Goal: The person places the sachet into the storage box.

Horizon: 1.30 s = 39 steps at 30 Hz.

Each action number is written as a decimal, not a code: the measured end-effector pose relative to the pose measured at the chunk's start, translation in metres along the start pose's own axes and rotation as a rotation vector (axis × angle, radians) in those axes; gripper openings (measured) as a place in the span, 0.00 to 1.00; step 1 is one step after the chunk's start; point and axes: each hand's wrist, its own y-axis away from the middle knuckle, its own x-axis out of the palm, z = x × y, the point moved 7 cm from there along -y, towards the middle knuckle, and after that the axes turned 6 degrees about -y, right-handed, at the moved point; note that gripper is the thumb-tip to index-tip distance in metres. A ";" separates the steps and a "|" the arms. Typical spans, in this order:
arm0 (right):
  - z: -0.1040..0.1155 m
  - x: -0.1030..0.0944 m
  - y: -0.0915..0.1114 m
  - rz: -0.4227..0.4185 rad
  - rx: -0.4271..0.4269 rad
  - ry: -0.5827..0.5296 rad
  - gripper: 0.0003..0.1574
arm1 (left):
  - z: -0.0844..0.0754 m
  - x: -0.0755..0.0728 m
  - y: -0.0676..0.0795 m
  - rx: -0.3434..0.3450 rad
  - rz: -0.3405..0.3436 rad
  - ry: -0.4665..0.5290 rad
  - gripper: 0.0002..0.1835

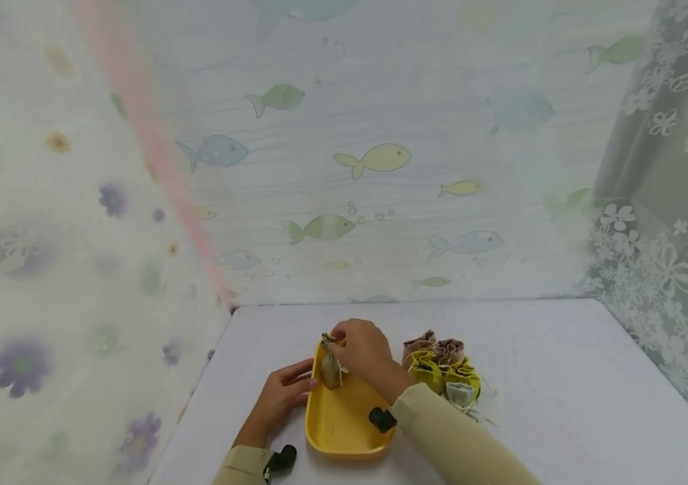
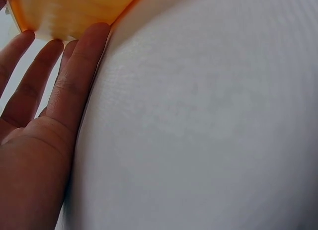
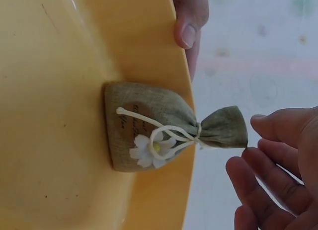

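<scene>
A small olive-green drawstring sachet (image 3: 164, 101) with a white cord and a white flower leans against the wall of a yellow plastic tray (image 1: 350, 421). Its gathered neck rises above the rim. My right hand (image 1: 367, 347) is at the sachet's top; in the right wrist view its thumb and fingers stand apart around the cloth edge, with one fingertip at a corner. My left hand (image 1: 277, 401) rests against the tray's left side. In the left wrist view, its extended fingers (image 2: 79, 71) touch the tray's outer wall.
Right of the tray stands a cluster of several drawstring sachets: mauve ones (image 1: 450, 350) behind, yellow-green ones (image 1: 427, 370) in the middle, and a pale grey one (image 1: 460, 393) in front. All are on a white table (image 1: 550, 404). Patterned curtains (image 1: 380, 222) hang behind and beside it.
</scene>
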 end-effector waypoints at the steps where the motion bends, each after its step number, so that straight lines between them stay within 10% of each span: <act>1: -0.001 -0.002 0.002 -0.006 -0.002 -0.005 0.14 | -0.001 0.001 0.000 0.005 0.000 0.000 0.32; 27: -0.009 -0.076 0.074 -0.364 -0.191 -0.143 0.13 | 0.000 0.000 0.001 0.017 -0.010 0.002 0.33; 39: -0.050 -0.098 0.128 -0.455 -0.059 -0.270 0.16 | -0.001 0.000 0.002 -0.001 -0.024 -0.033 0.32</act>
